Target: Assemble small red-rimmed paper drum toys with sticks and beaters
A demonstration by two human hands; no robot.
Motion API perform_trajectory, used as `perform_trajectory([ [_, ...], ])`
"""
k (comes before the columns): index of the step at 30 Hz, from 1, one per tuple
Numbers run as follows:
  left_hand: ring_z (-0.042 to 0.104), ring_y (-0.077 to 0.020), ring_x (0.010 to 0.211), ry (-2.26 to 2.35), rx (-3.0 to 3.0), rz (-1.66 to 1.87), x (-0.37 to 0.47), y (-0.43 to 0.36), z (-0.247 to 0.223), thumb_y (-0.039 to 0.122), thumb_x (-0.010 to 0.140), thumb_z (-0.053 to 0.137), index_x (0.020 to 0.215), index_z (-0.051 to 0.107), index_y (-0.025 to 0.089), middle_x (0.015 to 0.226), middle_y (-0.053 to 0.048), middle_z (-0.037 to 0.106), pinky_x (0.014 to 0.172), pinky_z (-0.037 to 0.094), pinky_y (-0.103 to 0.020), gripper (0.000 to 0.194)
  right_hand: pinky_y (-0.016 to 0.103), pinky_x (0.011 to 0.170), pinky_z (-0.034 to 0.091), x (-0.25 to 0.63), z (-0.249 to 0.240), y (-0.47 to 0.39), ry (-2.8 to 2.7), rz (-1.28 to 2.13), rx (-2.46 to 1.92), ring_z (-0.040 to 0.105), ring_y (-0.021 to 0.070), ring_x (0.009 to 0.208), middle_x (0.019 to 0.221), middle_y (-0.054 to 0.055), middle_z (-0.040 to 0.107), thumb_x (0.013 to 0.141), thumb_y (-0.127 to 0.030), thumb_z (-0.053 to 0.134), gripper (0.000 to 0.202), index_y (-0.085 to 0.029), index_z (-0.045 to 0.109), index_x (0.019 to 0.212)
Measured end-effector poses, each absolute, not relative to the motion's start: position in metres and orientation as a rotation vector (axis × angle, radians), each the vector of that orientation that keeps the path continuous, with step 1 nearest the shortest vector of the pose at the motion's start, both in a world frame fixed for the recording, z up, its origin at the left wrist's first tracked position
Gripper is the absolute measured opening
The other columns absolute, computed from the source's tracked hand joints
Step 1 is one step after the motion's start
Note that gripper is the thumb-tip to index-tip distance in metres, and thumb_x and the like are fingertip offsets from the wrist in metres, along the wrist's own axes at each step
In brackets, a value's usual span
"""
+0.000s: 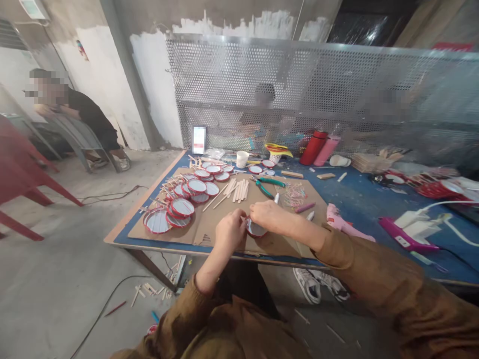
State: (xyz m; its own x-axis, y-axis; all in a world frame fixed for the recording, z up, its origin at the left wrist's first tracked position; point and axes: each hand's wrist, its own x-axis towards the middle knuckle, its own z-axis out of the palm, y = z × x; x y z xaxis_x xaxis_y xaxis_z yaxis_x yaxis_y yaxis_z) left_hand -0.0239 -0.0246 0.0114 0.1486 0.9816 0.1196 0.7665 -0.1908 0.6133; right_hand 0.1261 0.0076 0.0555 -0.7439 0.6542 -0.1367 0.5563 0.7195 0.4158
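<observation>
Near the front edge of the brown cardboard [149, 231], my left hand [230, 230] and my right hand [267, 215] meet at a round red-rimmed disc [256, 229]. The fingers of my left hand are closed at the disc's left edge. My right hand bends over its top edge with the fingertips pressed together; any small part between the fingers is too small to tell. Several similar discs [182, 207] with wooden sticks lie piled at the left. Loose flat sticks [240, 191] and green-handled pliers [264, 189] rest beyond my hands.
A paper cup [242, 159], a phone [199, 139] and red [313, 147] and pink bottles [327, 150] stand along the back. At the right are a pink glue gun [346, 224] and a magenta power strip [406, 237]. A person [86, 109] sits far left.
</observation>
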Motion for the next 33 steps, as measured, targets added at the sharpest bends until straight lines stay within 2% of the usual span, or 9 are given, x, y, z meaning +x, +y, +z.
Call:
perform_trajectory([
  [9, 0.063, -0.0167, 0.083, 1.646, 2.059, 0.732, -0.024, -0.024, 0.012, 0.026, 0.083, 0.056, 0.097, 0.060, 0.022, 0.085, -0.002, 0.068, 0.069, 0.041, -0.024, 0.015, 0.025, 0.058, 0.042, 0.133, 0.070, 0.006, 2.677, 0.547, 0.978, 0.065, 0.0214, 0.074, 0.082, 0.011, 0.065, 0.083, -0.009, 0.052, 0.014, -0.012, 0.061, 0.093],
  [13, 0.061, -0.0133, 0.069, 1.580, 1.989, 0.782, -0.025, -0.023, 0.013, 0.028, 0.086, 0.052, 0.097, 0.059, 0.021, 0.080, -0.001, 0.066, 0.066, 0.040, -0.022, 0.015, 0.025, 0.059, 0.040, 0.147, 0.073, 0.012, 2.705, 0.398, 1.092, 0.064, 0.0193, 0.073, 0.081, 0.008, 0.065, 0.084, -0.007, 0.050, 0.015, -0.015, 0.062, 0.087],
  [18, 0.056, -0.0088, 0.055, 1.410, 1.901, 0.916, -0.032, -0.027, 0.011, 0.035, 0.089, 0.046, 0.103, 0.055, 0.020, 0.077, 0.002, 0.063, 0.059, 0.039, -0.020, 0.023, 0.024, 0.067, 0.040, 0.149, 0.080, 0.003, 2.954, -0.113, 1.379, 0.061, 0.0163, 0.079, 0.085, 0.005, 0.066, 0.085, -0.012, 0.050, 0.014, -0.017, 0.063, 0.084],
  [22, 0.056, -0.0088, 0.061, 1.311, 2.026, 0.933, -0.035, -0.030, 0.008, 0.032, 0.088, 0.049, 0.094, 0.060, 0.020, 0.081, 0.001, 0.061, 0.062, 0.040, -0.019, 0.018, 0.023, 0.067, 0.041, 0.134, 0.073, -0.015, 3.040, -0.627, 1.529, 0.059, 0.0137, 0.074, 0.078, 0.002, 0.066, 0.081, -0.011, 0.050, 0.015, -0.017, 0.064, 0.080],
  [26, 0.057, -0.0093, 0.067, 1.382, 2.123, 0.889, -0.034, -0.030, 0.007, 0.026, 0.090, 0.046, 0.083, 0.062, 0.018, 0.086, -0.002, 0.059, 0.065, 0.040, -0.019, 0.020, 0.023, 0.060, 0.042, 0.141, 0.053, -0.017, 2.902, -1.128, 1.791, 0.060, 0.0134, 0.063, 0.067, 0.000, 0.065, 0.081, -0.023, 0.050, 0.015, -0.017, 0.063, 0.084],
  [28, 0.059, -0.0108, 0.073, 1.482, 2.137, 0.855, -0.032, -0.030, 0.006, 0.026, 0.091, 0.045, 0.085, 0.062, 0.018, 0.090, -0.003, 0.060, 0.068, 0.040, -0.020, 0.020, 0.024, 0.060, 0.041, 0.153, 0.043, -0.011, 2.865, -1.014, 2.018, 0.059, 0.0140, 0.061, 0.064, 0.000, 0.065, 0.082, -0.026, 0.048, 0.018, -0.017, 0.063, 0.081],
  [30, 0.061, -0.0131, 0.080, 1.574, 2.164, 0.792, -0.028, -0.030, 0.007, 0.028, 0.091, 0.043, 0.087, 0.062, 0.019, 0.094, -0.004, 0.062, 0.069, 0.040, -0.021, 0.021, 0.025, 0.061, 0.039, 0.166, 0.036, -0.004, 2.829, -0.643, 2.144, 0.058, 0.0154, 0.063, 0.064, 0.001, 0.064, 0.081, -0.023, 0.046, 0.020, -0.017, 0.064, 0.074],
  [32, 0.062, -0.0154, 0.084, 1.654, 2.192, 0.709, -0.024, -0.030, 0.009, 0.030, 0.093, 0.041, 0.091, 0.061, 0.020, 0.096, -0.005, 0.063, 0.067, 0.040, -0.022, 0.023, 0.026, 0.063, 0.038, 0.175, 0.032, -0.001, 2.793, -0.420, 2.088, 0.059, 0.0167, 0.066, 0.067, 0.003, 0.066, 0.080, -0.019, 0.045, 0.023, -0.017, 0.066, 0.071],
  [33, 0.062, -0.0163, 0.084, 1.690, 2.201, 0.670, -0.022, -0.030, 0.010, 0.032, 0.093, 0.039, 0.092, 0.060, 0.021, 0.096, -0.005, 0.064, 0.066, 0.039, -0.023, 0.024, 0.026, 0.064, 0.038, 0.176, 0.031, -0.001, 2.787, -0.413, 2.042, 0.059, 0.0169, 0.067, 0.069, 0.004, 0.067, 0.080, -0.019, 0.045, 0.024, -0.018, 0.067, 0.072],
])
